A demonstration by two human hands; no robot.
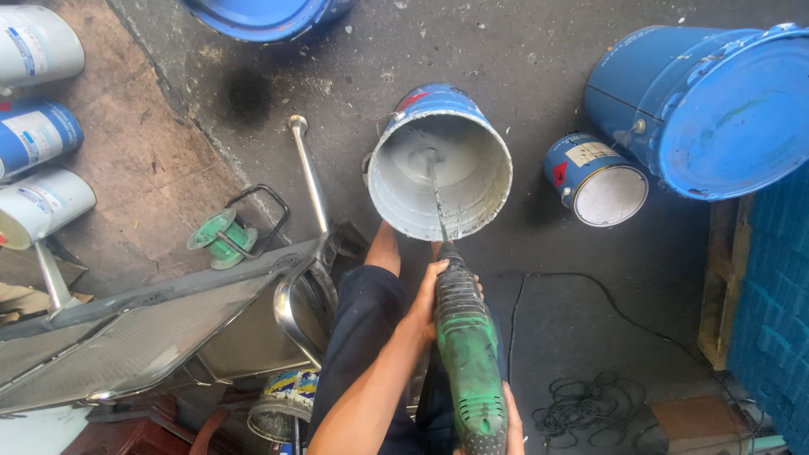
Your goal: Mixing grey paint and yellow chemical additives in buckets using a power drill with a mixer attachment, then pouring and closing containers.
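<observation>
Two hands' fingers gripping green drill [468,354], left hand [428,295], right hand [511,421], mixing rod inside bucket [484,139], open floor rightward.

Even daylight lit the scene; shadows were soft. Glare showed on the large blue drum [716,109]. Edges bowed from wide-lens distortion; focus was sharp.

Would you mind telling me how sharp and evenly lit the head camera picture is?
Head view: mostly sharp and evenly daylit; wide-angle bending curves the large blue drum at the edge; the grey bucket throws a soft shadow; the left hand on the green drill is clear, the right hand is cropped.
</observation>
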